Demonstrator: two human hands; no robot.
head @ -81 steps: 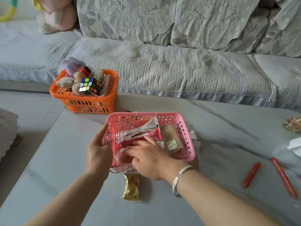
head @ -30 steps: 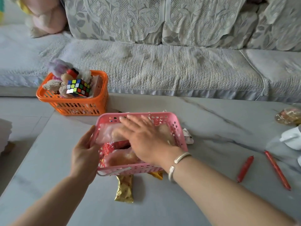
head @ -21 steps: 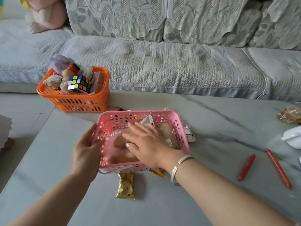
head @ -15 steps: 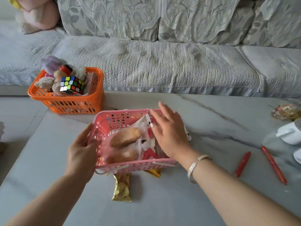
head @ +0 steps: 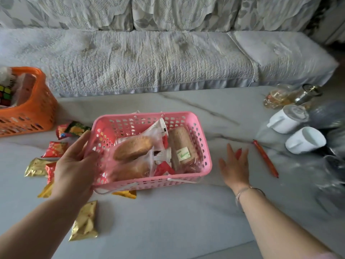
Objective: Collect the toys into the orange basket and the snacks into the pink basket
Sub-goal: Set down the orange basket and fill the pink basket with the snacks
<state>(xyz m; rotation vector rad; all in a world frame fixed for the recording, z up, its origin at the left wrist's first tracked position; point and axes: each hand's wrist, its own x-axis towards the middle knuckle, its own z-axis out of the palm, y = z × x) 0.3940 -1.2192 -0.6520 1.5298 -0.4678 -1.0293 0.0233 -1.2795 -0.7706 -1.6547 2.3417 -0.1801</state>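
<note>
I judge the step in hand to be fetching the red sausage sticks on the right side of the table [head: 168, 230] for the pink basket [head: 186, 116]. One stick [head: 266, 158] lies bare just beyond my right hand [head: 235, 166], pointing toward the table's right edge; another [head: 238, 152] shows only as a red sliver between the fingers, so I cannot tell how it lies.

To do this well I would come down flat, roll a stick under the fingertips and pinch it near its middle, since a thin round stick will likely skid on smooth marble. I would also keep the sweep short: the white cups [head: 296, 130] stand near, toward the far right corner, and a wide reach could knock them.

The right hand hangs palm down, fingers straight and spread, gripping nothing. The left hand [head: 74, 165] grips the basket's left wall, thumb inside the rim, fingers outside. The basket sits mid-table, already holding wrapped breads and sachets.

Loose packets [head: 56, 148] remain by the table's left edge and under the basket's near side. The orange basket [head: 35, 113] is at the far left corner with toys in it.
</note>
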